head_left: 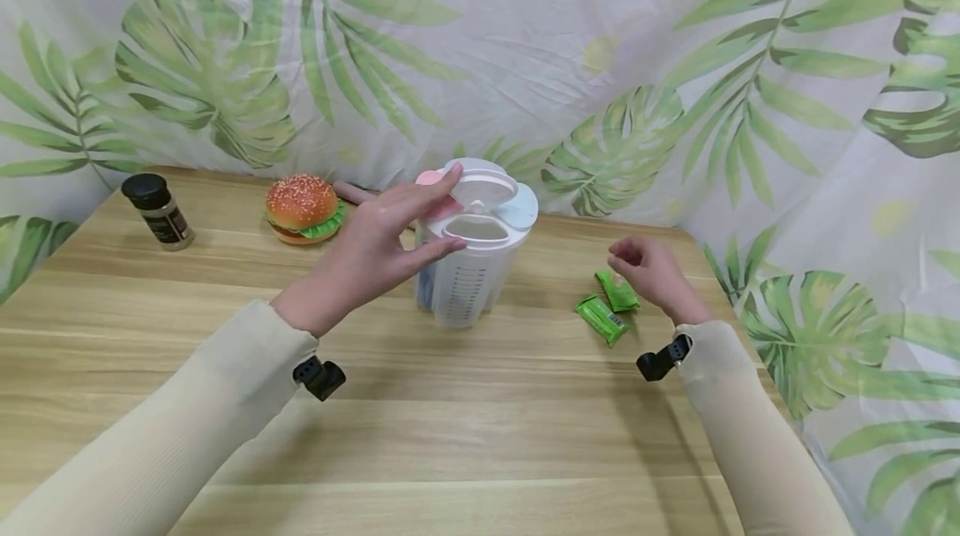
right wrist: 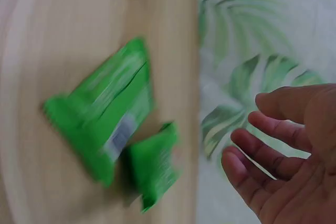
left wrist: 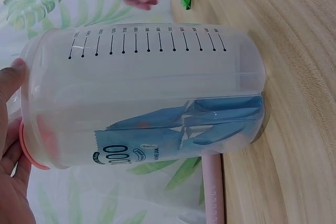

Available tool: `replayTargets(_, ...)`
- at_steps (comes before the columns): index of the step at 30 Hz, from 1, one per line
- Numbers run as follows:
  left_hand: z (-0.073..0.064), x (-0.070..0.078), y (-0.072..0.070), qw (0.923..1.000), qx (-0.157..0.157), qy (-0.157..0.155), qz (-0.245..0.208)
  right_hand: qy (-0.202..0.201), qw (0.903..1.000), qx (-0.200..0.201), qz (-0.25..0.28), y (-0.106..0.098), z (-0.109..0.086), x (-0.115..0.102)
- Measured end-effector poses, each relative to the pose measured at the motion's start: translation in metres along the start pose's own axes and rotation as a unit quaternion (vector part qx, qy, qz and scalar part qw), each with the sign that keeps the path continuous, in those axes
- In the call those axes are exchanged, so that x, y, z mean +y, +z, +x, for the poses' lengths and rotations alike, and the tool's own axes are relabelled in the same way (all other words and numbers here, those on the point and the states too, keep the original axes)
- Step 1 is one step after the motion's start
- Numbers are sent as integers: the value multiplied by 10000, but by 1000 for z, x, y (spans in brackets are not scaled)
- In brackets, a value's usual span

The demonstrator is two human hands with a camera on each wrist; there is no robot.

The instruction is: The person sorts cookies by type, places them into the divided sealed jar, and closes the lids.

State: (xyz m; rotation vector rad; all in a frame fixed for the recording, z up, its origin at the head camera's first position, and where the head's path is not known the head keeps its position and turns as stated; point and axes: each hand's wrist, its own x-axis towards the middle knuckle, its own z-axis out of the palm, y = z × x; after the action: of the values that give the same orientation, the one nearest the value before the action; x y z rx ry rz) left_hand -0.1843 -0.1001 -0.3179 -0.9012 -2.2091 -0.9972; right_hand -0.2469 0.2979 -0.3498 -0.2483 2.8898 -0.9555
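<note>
A clear plastic storage container [head_left: 459, 290] with printed measuring marks stands upright in mid-table. Its white flip lid [head_left: 483, 186] is raised above an opening, between a pink lid and a light blue lid [head_left: 519, 207]. My left hand [head_left: 367, 257] grips the container's top from the left, thumb by the front rim and index finger at the raised lid. Blue packets [left wrist: 210, 121] lie inside one compartment. Two green wrapped packets [head_left: 602, 319] [right wrist: 107, 111] rest on the right of the table. My right hand [head_left: 660, 273] hovers beside them, fingers loosely bent, holding nothing.
A toy hamburger [head_left: 302, 209] and a black-capped seasoning jar [head_left: 159, 212] stand at the back left. Behind the container lies a pinkish rod [left wrist: 212, 190]. A leaf-patterned cloth [head_left: 525, 44] hangs along the wooden table's [head_left: 465, 436] back and right edges.
</note>
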Motion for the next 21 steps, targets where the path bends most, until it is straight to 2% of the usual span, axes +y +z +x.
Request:
replayTargets(3, 0, 1, -1, 10000, -19, -14, -32, 214, 9990, -180, -341, 5, 2, 17)
replayTargets(9, 0, 1, -2, 9999, -92, -91, -85, 592, 9938, -680, -656, 10, 7, 35)
replayTargets(13, -1, 1, -2, 9999, -83, -97, -58, 720, 9919, -829, -644, 12, 10, 41)
replayTargets(21, 0, 1, -2, 9999, -97, -121, -48, 698, 9915, -1003, -455, 13, 14, 47)
